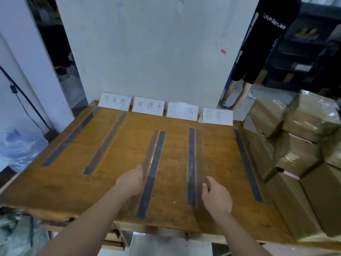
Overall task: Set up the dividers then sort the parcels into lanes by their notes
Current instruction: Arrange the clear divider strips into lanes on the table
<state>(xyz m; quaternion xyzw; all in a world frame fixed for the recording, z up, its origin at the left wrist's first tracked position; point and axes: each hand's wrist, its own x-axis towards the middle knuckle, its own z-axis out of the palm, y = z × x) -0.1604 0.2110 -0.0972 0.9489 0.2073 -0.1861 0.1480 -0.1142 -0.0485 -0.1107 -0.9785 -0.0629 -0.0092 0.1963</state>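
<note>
Status: still in divider setup, no sorting started.

Worktop has five dark tape strips running from near edge toward far edge: two on the left part, one mid, one right of mid, one near the right edge. They mark four lanes.

Left hand, grip closed on the near end of a clear divider, held on edge just left of the mid strip. Right hand, grip closed on a second clear divider, on edge just right of the next strip. Both sheets are transparent, so I can't tell if the bottom edges sit on the tape or are tilted off it. The two left strips look slightly glossy; can't tell whether dividers stand there already. Right-edge strip looks bare.

Four handwritten lane cards stand along the far edge against the wall, one per lane.

Parcels: brown taped boxes stacked at the right edge of the worktop and beyond it, none in a lane. A couple carry pink notes; text too small to read.

Judgement: cards and tape done, two dividers in hand being seated, at least one more to go, then all the sorting.

Surface: worn orange-brown wood, scuffed, otherwise bare between strips. Room: white wall behind, dark shelving at back right, another person in a dark top standing there, plastic bag on the floor at left.
</note>
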